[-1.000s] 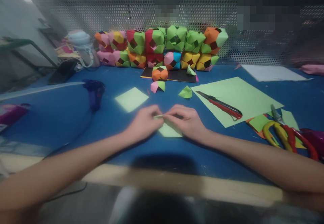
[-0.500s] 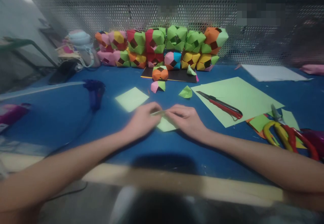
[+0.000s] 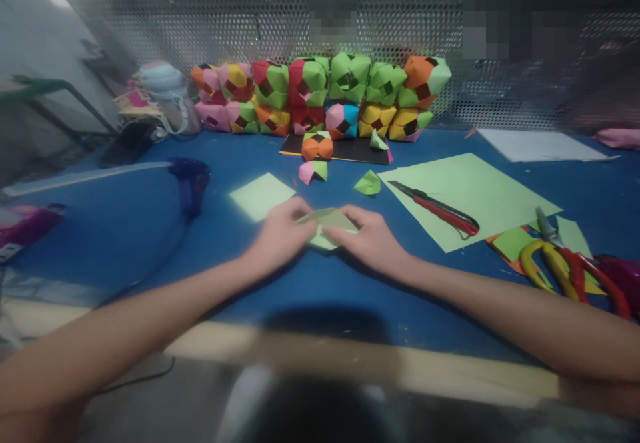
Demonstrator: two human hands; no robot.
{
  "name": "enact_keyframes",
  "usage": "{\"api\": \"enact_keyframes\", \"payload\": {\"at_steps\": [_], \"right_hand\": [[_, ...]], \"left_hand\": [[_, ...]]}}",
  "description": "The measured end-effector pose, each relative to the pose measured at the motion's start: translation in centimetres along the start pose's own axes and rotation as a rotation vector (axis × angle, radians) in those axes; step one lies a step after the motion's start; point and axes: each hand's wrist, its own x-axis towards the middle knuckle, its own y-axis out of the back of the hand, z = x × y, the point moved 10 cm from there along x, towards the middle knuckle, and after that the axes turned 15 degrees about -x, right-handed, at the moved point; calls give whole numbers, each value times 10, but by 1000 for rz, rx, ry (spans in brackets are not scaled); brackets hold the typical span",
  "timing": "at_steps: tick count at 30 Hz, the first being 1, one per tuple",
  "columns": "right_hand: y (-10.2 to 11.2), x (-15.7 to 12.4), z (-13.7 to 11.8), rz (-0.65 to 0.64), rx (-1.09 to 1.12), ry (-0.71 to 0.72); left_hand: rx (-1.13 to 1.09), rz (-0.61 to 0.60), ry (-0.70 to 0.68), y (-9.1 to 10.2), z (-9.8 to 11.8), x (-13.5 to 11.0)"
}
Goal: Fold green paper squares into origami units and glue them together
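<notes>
Both of my hands meet over a small light-green folded paper on the blue table. My left hand pinches its left edge with closed fingers. My right hand grips its right side, fingers curled over it. The paper's upper flap stands partly lifted between the two hands. A flat light-green paper square lies just beyond my left hand.
A row of stacked multicoloured origami cubes lines the perforated back wall. A big green sheet carries a red utility knife. Scissors lie at the right, a dark blue tool at the left, small folded pieces ahead.
The paper was flat and creased under my fingertips; its flap has since swung up and open between my hands, which moved slightly away from me.
</notes>
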Motion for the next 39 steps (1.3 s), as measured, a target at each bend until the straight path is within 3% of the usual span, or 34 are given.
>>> {"api": "enact_keyframes", "payload": {"at_steps": [9,15,18,25,32,35,39], "right_hand": [[3,1,3,37,-68,4],[4,1,5,44,-74,0],[4,1,6,63,-100,10],[3,-3,-12,103,-181,183],[13,1,8,148,18,-54],[14,2,9,155,46,-59],[17,-1,-6,194,3,111]], "left_hand": [[-44,-75,-17,-11,2,-4],[-160,-268,32,-23,-2,-7],[-184,-294,32,-25,-5,-8],[15,-218,-22,-19,3,-4],[-127,18,73,2,-8,1],[-178,2,91,-2,-16,2],[-200,-64,62,-11,-18,2]]}}
